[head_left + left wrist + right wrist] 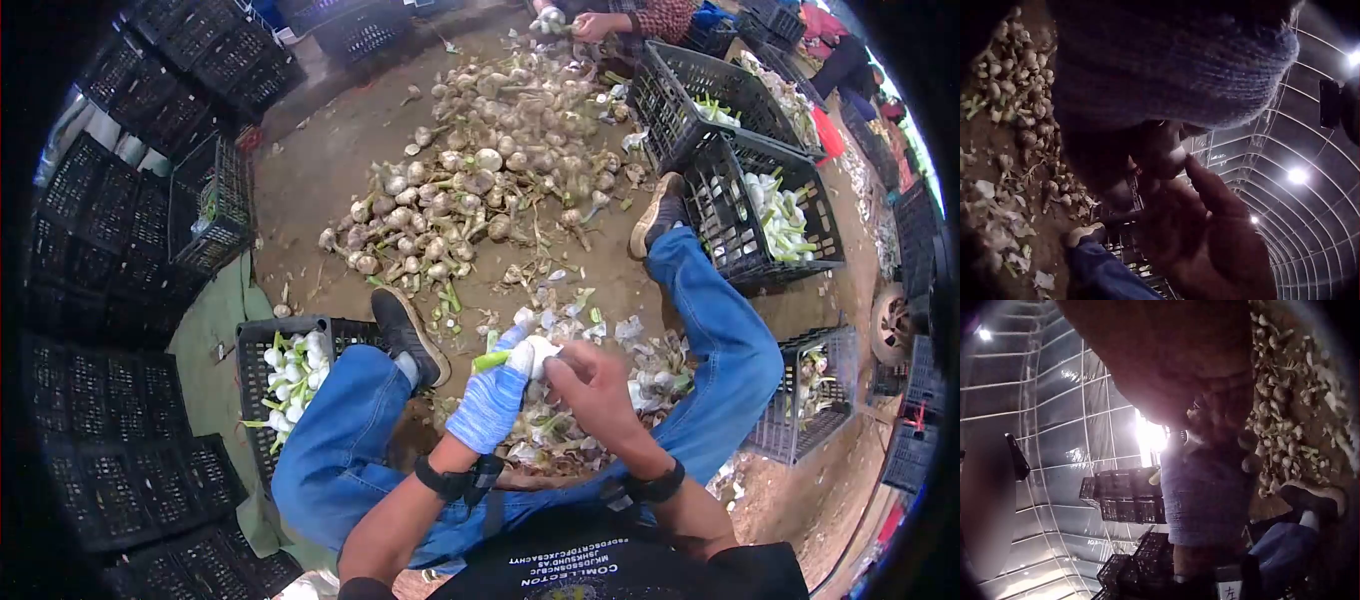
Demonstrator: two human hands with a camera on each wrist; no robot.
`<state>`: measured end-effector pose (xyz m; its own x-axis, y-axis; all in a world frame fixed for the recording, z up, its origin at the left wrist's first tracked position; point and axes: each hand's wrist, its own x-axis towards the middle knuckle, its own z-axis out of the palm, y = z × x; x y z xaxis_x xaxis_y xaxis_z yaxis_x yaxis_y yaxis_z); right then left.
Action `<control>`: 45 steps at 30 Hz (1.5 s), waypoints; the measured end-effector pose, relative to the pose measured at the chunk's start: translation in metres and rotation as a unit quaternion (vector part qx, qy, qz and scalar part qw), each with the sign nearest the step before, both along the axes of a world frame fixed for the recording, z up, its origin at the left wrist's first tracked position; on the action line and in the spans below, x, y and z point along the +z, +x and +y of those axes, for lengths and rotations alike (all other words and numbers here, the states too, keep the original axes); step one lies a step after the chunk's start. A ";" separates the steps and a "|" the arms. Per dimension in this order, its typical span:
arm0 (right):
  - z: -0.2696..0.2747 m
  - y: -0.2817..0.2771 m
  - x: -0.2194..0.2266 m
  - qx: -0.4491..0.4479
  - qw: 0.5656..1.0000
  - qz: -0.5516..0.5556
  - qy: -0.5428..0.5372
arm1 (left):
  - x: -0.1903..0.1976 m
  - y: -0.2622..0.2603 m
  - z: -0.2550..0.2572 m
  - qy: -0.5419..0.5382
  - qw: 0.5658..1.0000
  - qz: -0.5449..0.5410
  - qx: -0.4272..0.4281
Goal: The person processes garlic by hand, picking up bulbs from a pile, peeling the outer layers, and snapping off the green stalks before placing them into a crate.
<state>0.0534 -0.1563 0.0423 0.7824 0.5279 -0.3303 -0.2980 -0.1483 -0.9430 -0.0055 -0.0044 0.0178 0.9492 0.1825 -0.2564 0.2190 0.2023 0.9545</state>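
Note:
A white garlic bulb [541, 352] with a short green stem [490, 361] is held over the person's lap. My left hand [492, 398], in a light blue knitted glove, grips it with the stem sticking out to the left. The bare right hand [600, 393] has its thumb and curled fingers on the right side of the bulb, pinching at its surface. In the left wrist view the glove [1172, 69] hides most of the bulb, and the right hand [1204, 231] meets it from below. Both hands also come together in the dim right wrist view.
A big heap of untrimmed garlic [450, 200] covers the ground ahead, with peeled skins [640, 385] between the legs. Crates of trimmed garlic stand left [328, 325] and right [735, 265]. Black crates [110, 440] are stacked left. Another person's hands [592, 27] work beyond the heap.

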 end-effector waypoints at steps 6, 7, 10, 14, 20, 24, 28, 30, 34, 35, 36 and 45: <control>0.003 -0.001 -0.007 0.003 1.000 -0.011 -0.008 | -0.007 -0.005 -0.006 0.061 0.997 -0.024 0.044; 0.004 0.000 -0.007 0.003 1.000 -0.011 -0.008 | -0.008 -0.005 -0.006 0.061 0.997 -0.023 0.051; 0.007 0.000 -0.005 0.004 1.000 -0.028 -0.011 | -0.007 -0.004 -0.008 0.059 0.996 -0.022 0.068; 0.012 -0.004 -0.008 -0.023 0.999 -0.037 -0.018 | -0.009 -0.006 -0.012 0.071 0.992 -0.040 0.094; 0.017 -0.008 -0.041 -0.061 0.984 -0.154 -0.073 | -0.009 -0.010 -0.014 0.187 0.979 -0.026 0.082; 0.015 -0.004 -0.040 -0.076 0.986 -0.119 -0.085 | -0.015 -0.002 -0.018 0.105 0.982 -0.026 0.152; 0.002 0.006 -0.064 -0.112 0.981 -0.098 -0.123 | -0.025 -0.005 -0.013 -0.035 0.988 0.061 0.138; -0.005 0.009 -0.059 -0.090 0.982 -0.089 -0.140 | -0.015 -0.004 -0.014 -0.093 0.978 0.087 0.167; 0.006 -0.008 -0.040 -0.114 0.983 -0.124 -0.067 | -0.023 0.001 -0.015 0.017 0.988 0.034 0.147; 0.006 -0.009 -0.037 -0.089 0.987 -0.120 -0.057 | -0.026 0.000 -0.018 0.017 0.989 0.033 0.145; 0.007 -0.010 -0.032 -0.063 0.990 -0.116 -0.047 | -0.023 0.000 -0.021 0.018 0.988 0.012 0.151; 0.006 -0.002 -0.024 -0.050 0.999 -0.001 -0.001 | -0.031 -0.006 -0.026 0.093 0.985 0.024 0.143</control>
<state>0.0510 -0.1506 0.0178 0.8321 0.4456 -0.3303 -0.3102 -0.1197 -0.9431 -0.0113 -0.0304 -0.0134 0.8404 0.4878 -0.2363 0.2234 0.0853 0.9710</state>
